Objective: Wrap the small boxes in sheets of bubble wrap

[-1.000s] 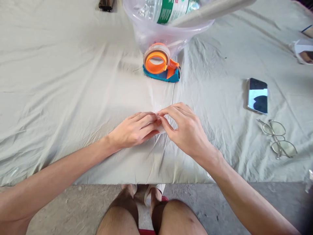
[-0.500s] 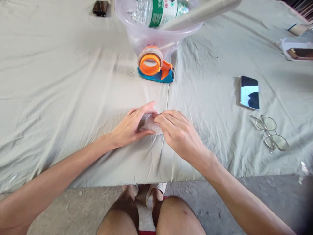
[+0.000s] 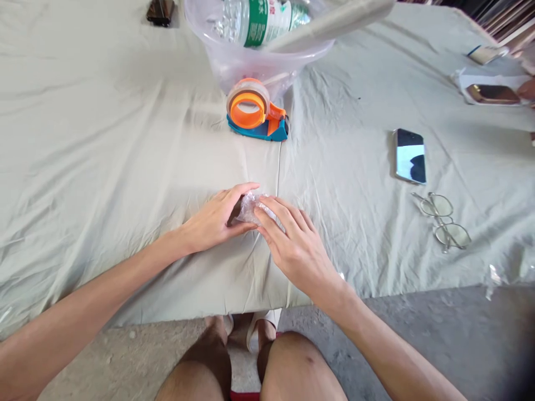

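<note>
A small crumpled clear plastic wrap (image 3: 249,208) lies on the cloth near the table's front edge, between my two hands. My left hand (image 3: 217,216) curves round its left side, thumb in front and fingers behind, gripping it. Over its right side rests my right hand (image 3: 292,236), fingers extended and pressing down on the plastic. What may lie inside the wrap is hidden. Beyond the hands stands an orange and blue tape dispenser (image 3: 271,131) with a roll of clear tape on it.
Behind the dispenser is a translucent plastic tub (image 3: 217,55) holding a water bottle (image 3: 267,21). To the right lie a phone (image 3: 410,156) and eyeglasses (image 3: 447,223). A dark object (image 3: 160,12) sits at the back left. Another person's hand (image 3: 527,89) shows at the far right.
My right hand's fingers have gone from a bunched pinch to lying flatter over the plastic, which looks more crumpled. The view has shifted slightly right, and another person's hand has appeared.
</note>
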Demonstrator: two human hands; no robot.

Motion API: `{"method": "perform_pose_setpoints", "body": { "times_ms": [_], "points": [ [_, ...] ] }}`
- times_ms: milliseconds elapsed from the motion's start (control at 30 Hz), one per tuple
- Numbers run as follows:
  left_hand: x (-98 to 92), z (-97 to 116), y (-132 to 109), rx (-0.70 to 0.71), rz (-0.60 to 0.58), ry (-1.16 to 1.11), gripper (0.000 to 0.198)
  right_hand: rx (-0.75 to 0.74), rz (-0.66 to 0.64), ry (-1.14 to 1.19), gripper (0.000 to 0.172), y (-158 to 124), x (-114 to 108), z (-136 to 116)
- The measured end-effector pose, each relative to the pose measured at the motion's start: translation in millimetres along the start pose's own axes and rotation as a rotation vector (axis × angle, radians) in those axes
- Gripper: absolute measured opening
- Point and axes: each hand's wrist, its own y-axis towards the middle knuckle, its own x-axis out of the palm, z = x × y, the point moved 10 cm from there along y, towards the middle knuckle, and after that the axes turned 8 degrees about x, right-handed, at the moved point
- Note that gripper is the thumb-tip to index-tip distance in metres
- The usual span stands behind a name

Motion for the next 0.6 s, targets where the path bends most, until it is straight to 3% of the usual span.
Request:
{"method": "perform_pose_setpoints", "body": {
  "times_ms": [133, 267, 400, 467, 600],
  "points": [
    [1.2, 1.1, -0.9, 0.0, 0.004, -0.03, 0.08, 0.089, -0.086, 0.172, 0.023, 5.4, 0.3, 9.5],
    [0.9, -2.7, -2.6, -0.025, 0.011, -0.041, 0.086, 0.295, -0.154, 0.578, 0.024, 18.2, 8.0, 45.5],
    [-2.5, -3.2, -2.4, -0.031, 0.021, -0.001, 0.089, 0.571, 0.09, 0.864, 0.042, 42.9, 23.3, 108.1],
    [-3.8, 0.8, -1.7, -0.01, 0.02, 0.026, 0.088, 0.566, 0.183, 0.922, 0.049, 58.5, 35.0, 126.6],
    [-5.3, 13.7, -0.9, 0.067, 0.014, 0.096, 0.089, 0.492, 0.157, 0.924, 0.06, 73.6, 59.7, 138.7]
  ]
}}
